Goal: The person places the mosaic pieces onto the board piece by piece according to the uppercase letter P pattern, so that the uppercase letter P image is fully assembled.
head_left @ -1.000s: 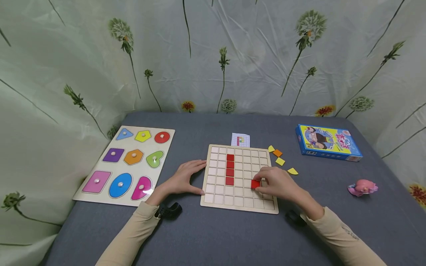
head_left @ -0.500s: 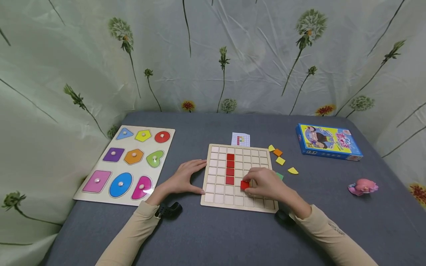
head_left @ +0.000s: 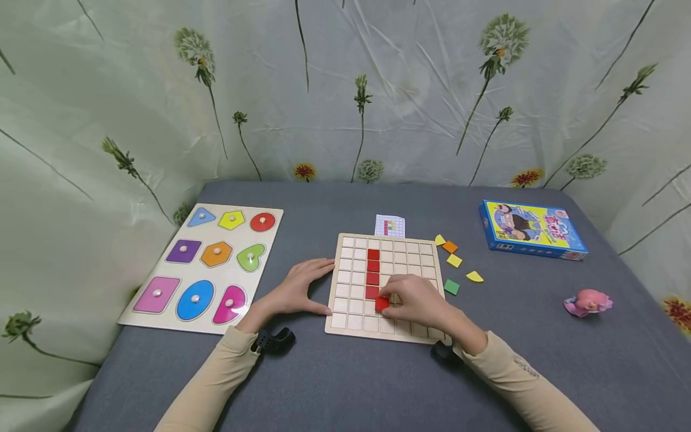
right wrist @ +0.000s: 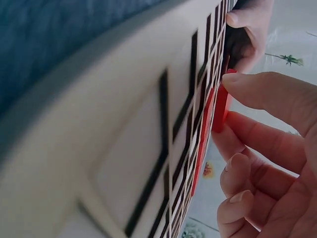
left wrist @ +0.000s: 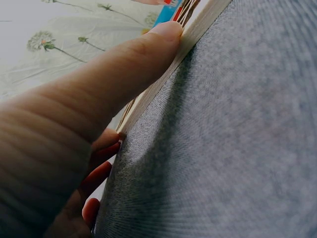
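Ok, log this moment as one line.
right hand: pinches red square tile; left hand: touches left edge of pale wooden grid board; on board: four red square tiles, one column

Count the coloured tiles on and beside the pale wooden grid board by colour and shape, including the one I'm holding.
Red square tiles on the wooden grid board: 4
Red square tile pinched by your right hand: 1
Yellow square tile: 1
Yellow round-edged tiles: 2
Orange square tile: 1
Green square tile: 1
Total visible: 10
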Available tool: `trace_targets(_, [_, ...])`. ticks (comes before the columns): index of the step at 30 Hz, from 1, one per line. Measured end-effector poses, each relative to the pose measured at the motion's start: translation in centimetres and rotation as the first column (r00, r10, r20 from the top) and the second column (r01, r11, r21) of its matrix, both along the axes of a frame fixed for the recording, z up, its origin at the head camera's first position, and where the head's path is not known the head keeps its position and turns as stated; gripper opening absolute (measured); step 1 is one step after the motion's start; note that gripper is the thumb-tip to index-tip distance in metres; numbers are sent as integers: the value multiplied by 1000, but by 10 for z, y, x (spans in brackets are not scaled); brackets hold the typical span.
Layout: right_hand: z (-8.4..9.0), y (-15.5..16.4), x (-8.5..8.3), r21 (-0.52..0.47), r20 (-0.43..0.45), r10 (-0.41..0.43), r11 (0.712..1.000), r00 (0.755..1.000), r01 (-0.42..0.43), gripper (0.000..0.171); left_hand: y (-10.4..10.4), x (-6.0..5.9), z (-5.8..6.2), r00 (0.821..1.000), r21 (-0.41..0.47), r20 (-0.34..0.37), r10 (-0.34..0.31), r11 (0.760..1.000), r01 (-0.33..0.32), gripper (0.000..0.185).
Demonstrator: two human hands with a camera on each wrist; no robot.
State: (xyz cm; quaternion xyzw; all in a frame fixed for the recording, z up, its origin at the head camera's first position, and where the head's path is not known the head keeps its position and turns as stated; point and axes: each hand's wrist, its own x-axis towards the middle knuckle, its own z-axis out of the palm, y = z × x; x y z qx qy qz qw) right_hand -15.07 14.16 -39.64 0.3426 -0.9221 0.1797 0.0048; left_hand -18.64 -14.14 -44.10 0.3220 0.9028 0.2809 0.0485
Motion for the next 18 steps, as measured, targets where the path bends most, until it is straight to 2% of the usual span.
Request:
trace_targets(7, [-1,-5,1,-16,-12,5,1000,1000,-5,17,0,0,0,1000,-2,4,1,1000,-1,94])
trace_targets(18, [-7,-11,2,-57,51,6,998,999,-3,18,1,1,-1,1000,-2,-16,-2,1000,2,94])
